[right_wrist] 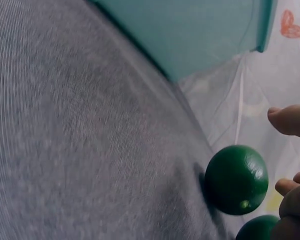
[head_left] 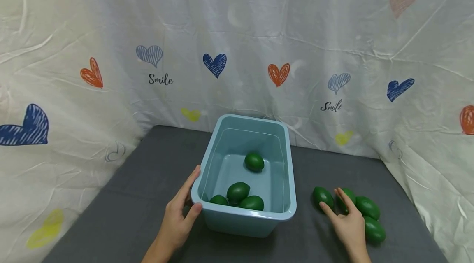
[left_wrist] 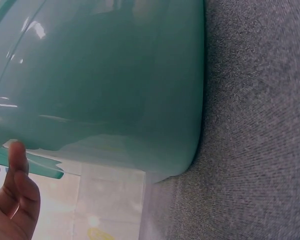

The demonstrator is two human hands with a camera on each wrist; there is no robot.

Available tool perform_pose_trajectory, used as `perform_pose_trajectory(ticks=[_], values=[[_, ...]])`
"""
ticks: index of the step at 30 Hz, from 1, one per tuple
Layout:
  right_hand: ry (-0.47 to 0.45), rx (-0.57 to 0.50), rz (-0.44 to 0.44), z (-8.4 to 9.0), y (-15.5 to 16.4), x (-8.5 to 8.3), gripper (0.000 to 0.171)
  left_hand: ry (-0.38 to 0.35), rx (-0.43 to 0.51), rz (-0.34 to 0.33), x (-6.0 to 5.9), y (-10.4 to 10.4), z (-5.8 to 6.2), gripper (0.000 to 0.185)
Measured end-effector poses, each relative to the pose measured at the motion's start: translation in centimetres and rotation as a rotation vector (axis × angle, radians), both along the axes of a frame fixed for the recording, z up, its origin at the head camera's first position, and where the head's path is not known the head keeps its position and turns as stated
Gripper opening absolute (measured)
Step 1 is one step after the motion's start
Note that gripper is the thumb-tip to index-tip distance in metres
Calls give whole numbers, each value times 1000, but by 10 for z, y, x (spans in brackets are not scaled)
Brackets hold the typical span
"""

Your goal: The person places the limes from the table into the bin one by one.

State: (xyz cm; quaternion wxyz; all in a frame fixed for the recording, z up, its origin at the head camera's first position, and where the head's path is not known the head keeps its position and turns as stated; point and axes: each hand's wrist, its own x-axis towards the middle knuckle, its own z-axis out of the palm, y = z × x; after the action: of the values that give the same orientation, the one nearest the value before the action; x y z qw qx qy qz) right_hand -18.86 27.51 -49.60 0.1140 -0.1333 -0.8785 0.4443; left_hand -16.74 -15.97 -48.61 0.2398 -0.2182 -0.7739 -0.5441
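A light blue plastic bin [head_left: 286, 180] stands on the grey table. Several green egg-shaped fruits lie in it: one [head_left: 254, 161] near the middle, three [head_left: 238, 192] bunched at the near wall. My left hand [head_left: 190, 191] rests on the bin's near-left corner, fingers straight along the side wall and thumb [left_wrist: 17, 170] by the rim. The bin wall [left_wrist: 105, 75] fills the left wrist view. Right of the bin, several more green fruits [head_left: 368, 207] lie on the table. My right hand [head_left: 331, 199] hovers over the leftmost ones, fingers [right_wrist: 290, 120] spread beside one fruit [right_wrist: 236, 180] without gripping it.
The table wears a grey cloth [head_left: 148, 180] with bare room left of the bin and in front of it. A white curtain [head_left: 259, 49] printed with hearts closes off the back and both sides. The table's near-left edge runs by my left forearm.
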Motion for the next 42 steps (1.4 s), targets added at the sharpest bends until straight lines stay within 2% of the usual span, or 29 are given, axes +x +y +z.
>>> perform_pose_trajectory(ticks=[6,12,18,24,31,42], values=[[2,86,-28,-6,3,-1,89,8,-13,5,1,-1,0,73],[-7,137,-8,-15,3,-2,89,-30,-7,3,2,0,1,77],[-22,181,-11,-26,2,-5,86,-22,-7,0,2,0,0,75],[-53,200,7,-32,3,-7,87,-30,-9,2,2,0,1,75],[-24,217,0,-34,5,-7,75,-31,-12,6,2,-1,1,75],[34,210,-24,-33,2,-7,70,-8,-13,15,2,0,1,75]])
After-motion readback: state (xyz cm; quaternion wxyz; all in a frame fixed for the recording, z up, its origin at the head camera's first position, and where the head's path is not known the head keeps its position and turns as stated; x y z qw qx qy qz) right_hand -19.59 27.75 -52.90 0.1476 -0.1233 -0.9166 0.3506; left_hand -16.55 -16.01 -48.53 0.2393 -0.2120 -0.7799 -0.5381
